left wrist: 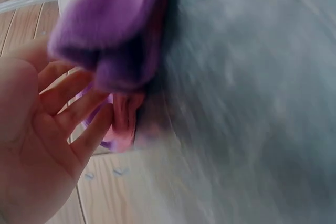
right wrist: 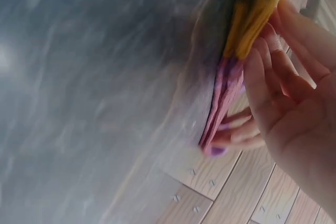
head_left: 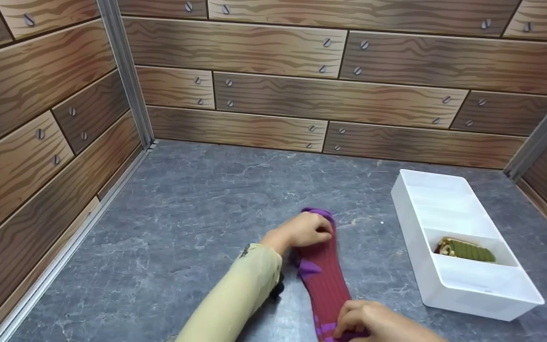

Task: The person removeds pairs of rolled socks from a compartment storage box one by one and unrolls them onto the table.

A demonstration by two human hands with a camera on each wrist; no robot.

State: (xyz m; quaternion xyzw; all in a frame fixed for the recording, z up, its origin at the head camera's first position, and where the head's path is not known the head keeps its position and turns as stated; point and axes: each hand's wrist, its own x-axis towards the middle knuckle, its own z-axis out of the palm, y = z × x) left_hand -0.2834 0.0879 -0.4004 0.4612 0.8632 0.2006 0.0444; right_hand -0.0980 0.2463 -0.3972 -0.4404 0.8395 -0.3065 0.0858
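Observation:
A maroon ribbed sock (head_left: 326,281) with purple toe, heel and stripes lies lengthwise on the grey tabletop. Over its toe end rests my left hand (head_left: 306,230), fingertips touching the fabric. The left wrist view shows those fingers fairly straight beside the purple heel (left wrist: 107,30). At the striped near end, my right hand (head_left: 375,319) touches the sock with its fingertips. Its fingers look loosely extended along the sock's edge in the right wrist view, next to a yellow section (right wrist: 247,27). The sock's near end runs out of the head view.
To the right stands a white divided box (head_left: 409,228), with a rolled green ribbed bundle (head_left: 470,250) in one compartment. Wood-patterned walls (head_left: 254,52) border the tabletop at the back and both sides.

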